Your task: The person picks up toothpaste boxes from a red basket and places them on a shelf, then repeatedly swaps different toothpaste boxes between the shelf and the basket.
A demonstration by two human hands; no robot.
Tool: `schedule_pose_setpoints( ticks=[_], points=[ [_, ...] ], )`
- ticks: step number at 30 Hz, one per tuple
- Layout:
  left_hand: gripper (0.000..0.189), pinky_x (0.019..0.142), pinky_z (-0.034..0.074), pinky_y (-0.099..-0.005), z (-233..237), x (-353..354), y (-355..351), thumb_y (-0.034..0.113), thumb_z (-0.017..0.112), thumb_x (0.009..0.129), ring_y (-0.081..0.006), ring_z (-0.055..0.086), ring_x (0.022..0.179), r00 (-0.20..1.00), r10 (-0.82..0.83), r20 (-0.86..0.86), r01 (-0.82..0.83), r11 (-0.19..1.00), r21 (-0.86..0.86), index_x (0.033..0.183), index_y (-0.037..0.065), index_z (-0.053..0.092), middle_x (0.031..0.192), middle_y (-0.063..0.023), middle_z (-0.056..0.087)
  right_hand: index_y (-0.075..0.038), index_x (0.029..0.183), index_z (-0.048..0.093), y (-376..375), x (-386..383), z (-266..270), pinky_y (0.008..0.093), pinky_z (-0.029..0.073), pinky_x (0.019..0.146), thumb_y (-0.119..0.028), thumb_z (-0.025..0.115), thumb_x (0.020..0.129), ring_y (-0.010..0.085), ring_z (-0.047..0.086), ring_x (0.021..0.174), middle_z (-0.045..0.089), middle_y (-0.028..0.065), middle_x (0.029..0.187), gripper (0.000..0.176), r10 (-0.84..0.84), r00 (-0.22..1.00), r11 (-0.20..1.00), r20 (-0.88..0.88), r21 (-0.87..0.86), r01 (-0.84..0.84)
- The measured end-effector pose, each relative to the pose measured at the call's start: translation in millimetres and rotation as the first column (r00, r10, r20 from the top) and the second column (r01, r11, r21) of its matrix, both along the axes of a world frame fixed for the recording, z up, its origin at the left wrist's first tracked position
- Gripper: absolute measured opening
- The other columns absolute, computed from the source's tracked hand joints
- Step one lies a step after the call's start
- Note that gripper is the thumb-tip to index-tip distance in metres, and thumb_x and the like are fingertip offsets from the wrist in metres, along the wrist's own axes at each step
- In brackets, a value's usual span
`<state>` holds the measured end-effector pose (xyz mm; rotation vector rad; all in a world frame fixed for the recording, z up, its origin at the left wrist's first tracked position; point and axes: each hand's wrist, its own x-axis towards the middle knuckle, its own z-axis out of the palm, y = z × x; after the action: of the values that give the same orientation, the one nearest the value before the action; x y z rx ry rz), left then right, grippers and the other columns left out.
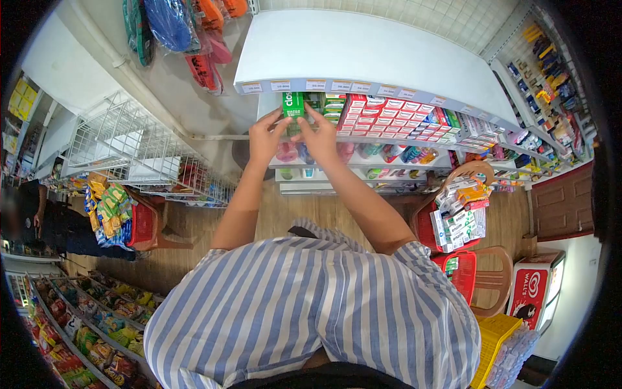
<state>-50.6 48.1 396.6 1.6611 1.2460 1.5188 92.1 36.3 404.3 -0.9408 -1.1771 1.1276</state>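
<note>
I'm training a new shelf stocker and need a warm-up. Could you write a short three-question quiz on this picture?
1. True or false: the left hand and the right hand are both at the green box.
2. Fill in the brand name: the red cabinet at the right is marked ____.
3. What holds the white boxes marked "enzim"?
a) the wire rack
b) the red basket
c) the yellow crate

Key: 1 true; 2 WALL'S; 3 b

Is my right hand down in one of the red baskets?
No, your right hand and left hand are both up at the green box.
</note>
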Motion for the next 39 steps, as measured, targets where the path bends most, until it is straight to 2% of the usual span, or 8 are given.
schedule_pose_setpoints(
  ticks=[5,7,9,29,32,34,37,39],
  points=[
    [0.031,0.076,0.051,-0.0253,5,1,-2,0.008,0.069,0.085,-0.0099,0.061,0.087,1.000,0.003,-0.002,-0.003,1.000,-0.004,0.115,0.001,0.065,0.104,-0.0113,0.069,0.000,0.132,0.050,-1,-2,0,0.0236,0.053,0.053,-0.006,0.059,0.090,0.0142,0.066,0.060,0.067,0.0099,0.090,0.044,-0.034,0.999,0.999,0.024,0.030,0.033],
    [0.031,0.075,0.051,-0.0251,4,1,-1,0.008,0.069,0.084,-0.0094,0.061,0.086,1.000,-0.005,0.022,0.004,1.000,0.013,0.114,0.001,0.065,0.103,-0.0112,0.069,0.004,0.126,0.054,0,-2,0,0.0246,0.050,0.048,-0.004,0.059,0.089,0.0170,0.068,0.058,0.066,0.0179,0.106,0.039,-0.065,0.996,0.997,0.062,0.055,0.062],
    [0.037,0.077,0.053,-0.0298,6,-1,-1,0.014,0.071,0.082,-0.0188,0.067,0.092,0.999,0.011,-0.044,-0.011,1.000,-0.005,0.116,0.001,0.064,0.109,-0.0169,0.067,0.004,0.126,0.054,0,-2,0,0.0246,0.050,0.048,-0.004,0.060,0.089,0.0170,0.068,0.058,0.066,0.0175,0.107,0.039,-0.067,0.996,0.997,0.060,0.053,0.064],
    [0.036,0.076,0.053,-0.0291,3,0,2,0.009,0.071,0.082,-0.0185,0.067,0.090,1.000,0.008,-0.010,-0.008,1.000,-0.019,0.116,0.000,0.063,0.109,-0.0177,0.067,-0.001,0.123,0.059,-3,-3,4,0.0262,0.048,0.042,-0.006,0.062,0.087,0.0133,0.062,0.049,0.066,0.0152,0.113,0.036,-0.104,0.993,0.994,0.061,-0.026,0.106],
    [0.045,0.077,0.053,-0.0294,-10,7,-2,0.009,0.071,0.081,-0.0201,0.066,0.096,0.999,0.015,0.052,-0.013,1.000,-0.026,0.123,0.000,0.058,0.115,-0.0178,0.064,-0.001,0.125,0.057,-8,-2,0,0.0245,0.050,0.045,-0.007,0.061,0.088,0.0113,0.060,0.049,0.068,0.0106,0.097,0.038,-0.129,0.985,0.992,0.117,0.012,0.128],
    [0.050,0.078,0.052,-0.0294,-21,15,-11,0.009,0.071,0.081,-0.0207,0.064,0.099,0.995,0.024,0.101,-0.022,1.000,-0.021,0.127,0.000,0.055,0.118,-0.0175,0.063,-0.001,0.125,0.057,-9,1,-18,0.0250,0.049,0.045,-0.007,0.061,0.089,0.0117,0.061,0.052,0.068,0.0106,0.098,0.037,-0.421,0.855,0.844,0.301,0.476,0.248],
    [0.053,0.081,0.051,-0.0322,-31,29,-40,0.009,0.071,0.081,-0.0235,0.062,0.102,0.986,0.152,0.069,-0.156,0.985,0.069,0.130,0.000,0.053,0.119,-0.0160,0.060,-0.002,0.126,0.057,-42,9,-16,0.0249,0.048,0.044,-0.007,0.060,0.089,0.0113,0.062,0.055,0.068,0.0104,0.102,0.037,-0.153,0.979,0.988,0.134,0.051,0.147],
    [0.047,0.082,0.049,-0.0351,-38,39,-63,0.008,0.070,0.081,-0.0254,0.062,0.098,0.957,0.282,-0.067,-0.273,0.955,0.116,0.125,0.002,0.056,0.115,-0.0146,0.060,-0.003,0.126,0.057,-62,19,-22,0.0249,0.047,0.043,-0.008,0.060,0.090,0.0096,0.061,0.056,0.068,0.0094,0.105,0.036,-0.133,0.990,0.991,0.048,-0.026,0.134]
  ],
)
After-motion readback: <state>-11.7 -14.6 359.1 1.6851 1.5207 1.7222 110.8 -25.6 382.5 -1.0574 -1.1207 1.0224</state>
